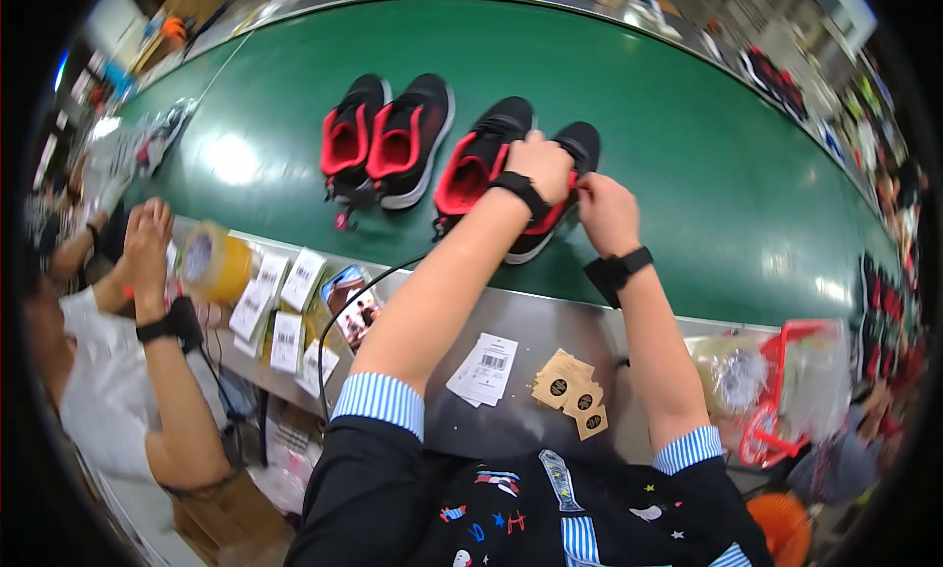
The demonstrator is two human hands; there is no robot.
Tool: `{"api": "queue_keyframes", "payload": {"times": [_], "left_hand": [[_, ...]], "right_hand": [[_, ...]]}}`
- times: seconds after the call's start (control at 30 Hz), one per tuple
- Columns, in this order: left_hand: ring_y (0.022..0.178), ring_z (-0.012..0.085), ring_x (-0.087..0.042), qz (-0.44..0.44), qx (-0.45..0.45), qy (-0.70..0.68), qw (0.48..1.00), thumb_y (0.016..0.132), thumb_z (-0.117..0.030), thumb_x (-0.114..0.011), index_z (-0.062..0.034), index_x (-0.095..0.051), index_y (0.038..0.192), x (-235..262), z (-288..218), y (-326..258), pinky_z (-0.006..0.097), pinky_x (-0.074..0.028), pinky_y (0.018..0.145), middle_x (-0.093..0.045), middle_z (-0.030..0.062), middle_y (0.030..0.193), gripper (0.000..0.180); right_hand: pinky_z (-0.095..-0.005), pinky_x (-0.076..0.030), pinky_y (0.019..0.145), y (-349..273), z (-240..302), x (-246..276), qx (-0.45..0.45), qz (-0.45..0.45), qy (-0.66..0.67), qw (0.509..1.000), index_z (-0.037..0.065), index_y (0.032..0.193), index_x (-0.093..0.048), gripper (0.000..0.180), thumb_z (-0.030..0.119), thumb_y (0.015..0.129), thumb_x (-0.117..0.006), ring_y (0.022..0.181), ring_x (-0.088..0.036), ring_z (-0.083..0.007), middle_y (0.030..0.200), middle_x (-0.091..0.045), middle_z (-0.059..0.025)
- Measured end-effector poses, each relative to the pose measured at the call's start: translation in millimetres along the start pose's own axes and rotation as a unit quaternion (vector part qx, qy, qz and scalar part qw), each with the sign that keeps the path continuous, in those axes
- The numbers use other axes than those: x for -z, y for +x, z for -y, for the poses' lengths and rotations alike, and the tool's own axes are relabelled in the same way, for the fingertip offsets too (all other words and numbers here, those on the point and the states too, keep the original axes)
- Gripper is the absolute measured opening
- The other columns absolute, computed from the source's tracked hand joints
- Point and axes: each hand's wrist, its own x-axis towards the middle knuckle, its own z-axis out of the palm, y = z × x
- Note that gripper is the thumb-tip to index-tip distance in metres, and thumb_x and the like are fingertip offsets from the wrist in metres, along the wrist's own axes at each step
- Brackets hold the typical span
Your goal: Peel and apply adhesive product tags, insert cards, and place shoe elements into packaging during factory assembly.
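Note:
Two pairs of black sneakers with red linings and white soles lie on the green conveyor belt. Over the rightmost sneaker my left hand is closed, its fingers curled at the shoe's opening and covering part of it. My right hand pinches at the same shoe's right edge; whatever sits between those fingertips is too small to make out. Beside my left hand stands its mate, another sneaker, touched by no visible fingertip. Farther left, a second pair of sneakers has a small dark and pink tag near its heels.
White printed labels and brown stickers lie on the metal ledge before me. To the left are more label stacks, a yellow tape roll and a co-worker's raised hand. A red-rimmed basket stands right. A black cable crosses the ledge.

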Motion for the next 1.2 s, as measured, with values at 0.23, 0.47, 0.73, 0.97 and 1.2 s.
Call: {"api": "queue_keyframes", "payload": {"times": [0.23,0.47,0.73,0.97,1.2], "left_hand": [[0.095,0.0298,-0.052,-0.026,0.024,-0.024,0.999,0.072,-0.019,-0.057,-0.0125,-0.069,0.078,-1.6,13.4,-23.6,0.043,-0.044,0.076,-0.062,0.0099,0.089,0.015],[0.095,0.0275,-0.050,-0.034,0.050,-0.079,0.995,0.069,-0.016,-0.060,-0.0136,-0.069,0.075,-7.2,22.2,-21.7,0.040,-0.042,0.074,-0.063,0.0068,0.086,0.011],[0.094,0.0282,-0.051,-0.041,0.098,-0.059,0.993,0.067,-0.018,-0.060,-0.0063,-0.067,0.075,5.8,24.2,-29.1,0.039,-0.043,0.075,-0.063,0.0104,0.084,0.016],[0.071,0.0322,-0.060,-0.181,0.064,-0.350,0.917,0.073,-0.012,-0.055,-0.0043,-0.059,0.076,11.3,28.2,-34.6,0.041,-0.047,0.065,-0.062,0.0151,0.072,0.010],[0.081,0.0292,-0.057,-0.199,0.049,-0.313,0.927,0.071,-0.005,-0.055,-0.0056,-0.062,0.075,-14.1,16.3,-48.6,0.039,-0.045,0.071,-0.060,0.0136,0.080,0.008]], "right_hand": [[-0.0367,-0.046,0.062,1.0,4.9,-6.6,-0.014,0.057,0.045,0.997,0.005,0.079,-0.061,0.009,0.011,0.077,-0.054,0.070,-0.058,-0.0306,0.074,-0.061,-0.0130],[-0.0356,-0.045,0.060,3.5,8.2,-25.3,-0.054,0.081,0.104,0.990,0.003,0.081,-0.060,0.011,0.012,0.081,-0.054,0.066,-0.058,-0.0302,0.072,-0.060,-0.0150],[-0.0392,-0.046,0.068,0.7,21.4,-18.3,0.033,-0.040,0.007,0.999,0.008,0.098,-0.059,0.021,0.010,0.086,-0.043,0.080,-0.058,-0.0333,0.087,-0.061,-0.0153],[-0.0239,-0.037,0.047,4.9,-2.8,-11.3,-0.157,0.069,0.248,0.953,0.006,0.101,-0.056,0.018,0.012,0.086,-0.050,0.050,-0.045,-0.0098,0.067,-0.056,-0.0041],[-0.0145,-0.018,0.033,14.2,10.7,-12.4,-0.281,0.123,0.571,0.761,0.004,0.094,-0.054,0.013,0.012,0.083,-0.057,0.041,-0.029,0.0023,0.079,-0.061,-0.0020]]}}
